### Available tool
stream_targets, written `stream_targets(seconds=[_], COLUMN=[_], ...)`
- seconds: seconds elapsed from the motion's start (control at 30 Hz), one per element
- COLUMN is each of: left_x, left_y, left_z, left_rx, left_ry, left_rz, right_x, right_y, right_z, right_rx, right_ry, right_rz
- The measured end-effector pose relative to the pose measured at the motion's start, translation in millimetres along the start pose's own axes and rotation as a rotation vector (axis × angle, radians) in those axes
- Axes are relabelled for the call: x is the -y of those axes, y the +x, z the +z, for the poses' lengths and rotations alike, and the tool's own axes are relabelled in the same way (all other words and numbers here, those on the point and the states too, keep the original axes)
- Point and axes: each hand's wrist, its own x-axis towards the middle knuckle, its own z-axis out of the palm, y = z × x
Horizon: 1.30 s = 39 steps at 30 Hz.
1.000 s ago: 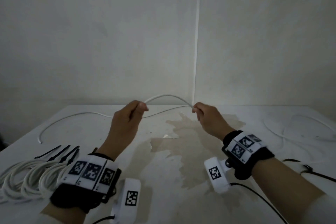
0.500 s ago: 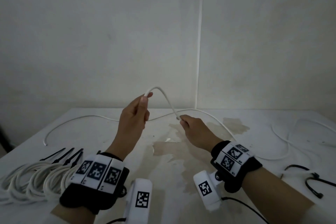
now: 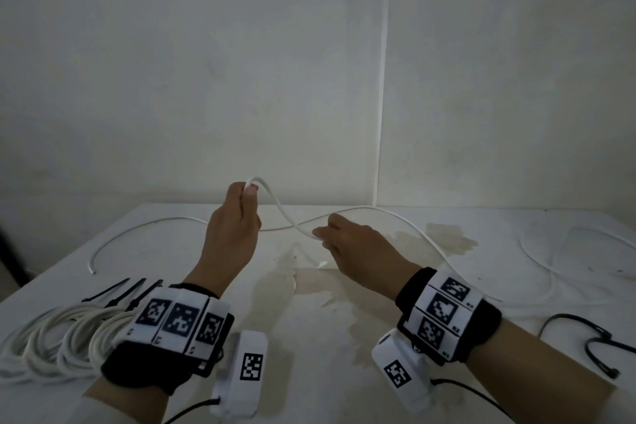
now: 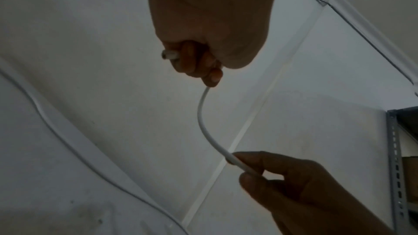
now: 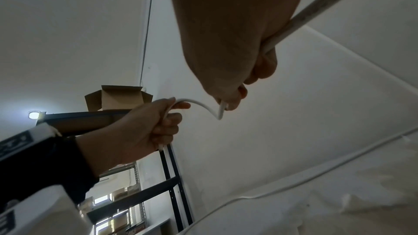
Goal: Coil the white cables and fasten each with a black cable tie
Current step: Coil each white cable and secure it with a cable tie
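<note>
White, smooth and springy, the cable (image 3: 285, 217) arcs above the middle of the stained surface (image 3: 309, 320), its end pinched in the curled fingers of the left hand (image 3: 234, 231) while the right hand (image 3: 354, 248) pinches it just beside. The first loop appears under way; next, the right hand likely feeds slack leftward. Coiled cables (image 3: 58, 337) with black ties (image 3: 120, 293) lie at the near left corner.

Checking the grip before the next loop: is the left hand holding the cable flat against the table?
No, the left hand pinches the cable raised above the table.
</note>
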Motion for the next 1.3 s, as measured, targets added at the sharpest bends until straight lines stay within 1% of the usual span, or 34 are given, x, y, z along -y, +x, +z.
stream_targets(seconds=[0.07,0.1,0.17,0.23,0.3,0.37,0.43,0.47,0.53,0.57,0.63,0.73,0.8,0.9,0.97,1.03,1.13,1.3], left_x=[5,8,13,17,20,26,29,30,28,27,25,25,23,14,8,3,-5,-12], left_y=[4,8,16,23,28,32,32,30,22,17,10,4,-1,-10,-13,-14,-15,-19], left_z=[-6,-9,-18,-29,-38,-46,-51,-50,-44,-40,-31,-20,-15,-8,-6,-8,-10,-10], left_rx=[-0.037,-0.081,-0.196,-0.288,-0.342,-0.389,-0.399,-0.381,-0.302,-0.25,-0.137,0.006,0.1,0.195,0.227,0.242,0.282,0.33], left_ry=[0.057,0.057,0.039,0.045,0.067,0.063,0.049,0.041,0.011,-0.012,-0.062,-0.079,-0.055,-0.082,-0.138,-0.183,-0.235,-0.333], left_rz=[0.027,0.035,0.034,0.012,-0.03,-0.096,-0.125,-0.11,-0.052,-0.027,0.001,0.019,0.02,-0.007,-0.039,-0.067,-0.096,-0.165], right_x=[1,1,1,3,5,4,1,1,1,2,10,20,26,34,36,37,32,30], right_y=[3,4,5,-1,-7,-12,-13,-13,-7,-5,-1,2,6,16,21,23,23,25], right_z=[-7,-9,-12,-14,-12,-7,-1,1,4,6,4,-4,-10,-21,-26,-30,-34,-42], right_rx=[-0.018,-0.011,-0.008,-0.039,-0.032,-0.04,-0.144,-0.173,-0.231,-0.244,-0.227,-0.266,-0.32,-0.378,-0.385,-0.367,-0.251,-0.079], right_ry=[-0.021,-0.011,0.084,0.185,0.21,0.133,0.015,-0.027,-0.132,-0.173,-0.22,-0.167,-0.099,-0.007,0.033,0.16,0.379,0.592], right_rz=[0.011,0.042,0.132,0.17,0.128,0.053,-0.026,-0.033,-0.051,-0.052,-0.095,-0.222,-0.283,-0.325,-0.295,-0.23,-0.093,0.029])
